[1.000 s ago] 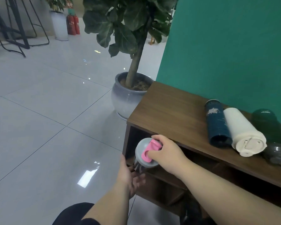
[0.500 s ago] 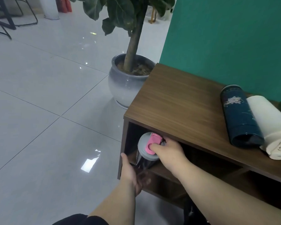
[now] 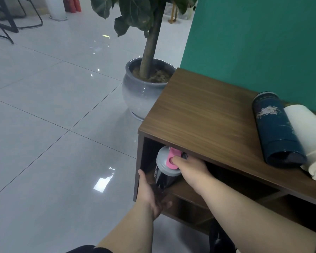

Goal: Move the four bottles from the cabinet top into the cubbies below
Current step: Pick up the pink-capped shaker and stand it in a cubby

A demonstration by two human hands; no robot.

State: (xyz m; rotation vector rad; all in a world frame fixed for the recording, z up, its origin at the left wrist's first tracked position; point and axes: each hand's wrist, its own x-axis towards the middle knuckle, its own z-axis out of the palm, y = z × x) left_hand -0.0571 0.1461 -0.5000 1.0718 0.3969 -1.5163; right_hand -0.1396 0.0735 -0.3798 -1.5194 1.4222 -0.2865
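Now the right hand grips the grey lid of the dark plastic shaker bottle with pink flap, tilted inside the upper left cubby; the open left hand supports below. Probably light, smooth, stiff.

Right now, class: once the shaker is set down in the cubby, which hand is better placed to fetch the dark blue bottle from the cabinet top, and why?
Probably the right hand. It grips the shaker lid on the side nearer the dark blue bottle, lying to the right on the cabinet top. The left hand sits low under the shaker's base, farther away.
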